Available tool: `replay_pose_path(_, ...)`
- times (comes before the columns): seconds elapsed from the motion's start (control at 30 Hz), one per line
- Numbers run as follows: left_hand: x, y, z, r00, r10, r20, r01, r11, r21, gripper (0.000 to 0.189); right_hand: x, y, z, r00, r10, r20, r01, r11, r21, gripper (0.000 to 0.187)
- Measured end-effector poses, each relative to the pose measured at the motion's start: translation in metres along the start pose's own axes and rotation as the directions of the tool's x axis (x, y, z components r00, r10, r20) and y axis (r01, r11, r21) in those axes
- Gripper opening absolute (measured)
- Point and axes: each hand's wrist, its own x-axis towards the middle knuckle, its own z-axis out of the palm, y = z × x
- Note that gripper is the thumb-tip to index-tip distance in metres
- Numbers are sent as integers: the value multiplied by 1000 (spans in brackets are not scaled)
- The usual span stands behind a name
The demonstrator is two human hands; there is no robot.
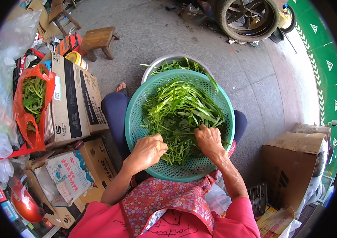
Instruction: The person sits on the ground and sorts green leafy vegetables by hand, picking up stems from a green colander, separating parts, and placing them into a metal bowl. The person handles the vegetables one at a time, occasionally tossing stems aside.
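A green perforated plastic basket (pixel 132 119) rests on my lap, over a floral apron (pixel 165 193). Leafy green vegetable stems (pixel 183 101) fill it, with a pile of shorter pieces (pixel 176 153) nearer me. My left hand (pixel 152 150) is curled at the basket's left near side, its fingertips turned inward; whether a stem is in them cannot be told. My right hand (pixel 210 139) has its fingers closed on green stems at the right of the pile. Partly beneath the basket's far edge, a metal basin (pixel 150 70) holds more greens.
On the left, a red plastic bag (pixel 49 80) of greens hangs beside cardboard boxes (pixel 64 119). A wooden stool (pixel 97 38) stands on the floor ahead left. At the right is a cardboard box (pixel 290 160); a wheel with a tyre (pixel 247 15) lies at the far right.
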Motion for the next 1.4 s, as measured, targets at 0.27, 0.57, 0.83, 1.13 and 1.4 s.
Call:
replay_pose_path(0.27,25,11,-15,930,-12,-368,-72,974,-214,30,-11,12,-88,998,52,26,-53,608,792,10)
replay_pose_path(0.57,22,11,-26,912,17,-411,-201,890,-409,12,-18,20,-80,969,243,44,-105,244,964,8)
replay_pose_path(0.83,8,23,-24,948,-127,-291,-77,799,-596,11,-5,0,-64,795,600,-87,-83,251,965,10)
replay_pose_path(1.13,4,46,-29,916,-112,-385,-28,940,-340,7,0,-61,-83,822,-29,-569,331,837,437,20)
replay_pose_path(1.4,-1,49,-39,898,-137,-418,-58,905,-422,6,12,-69,-89,802,-228,-552,436,855,281,27)
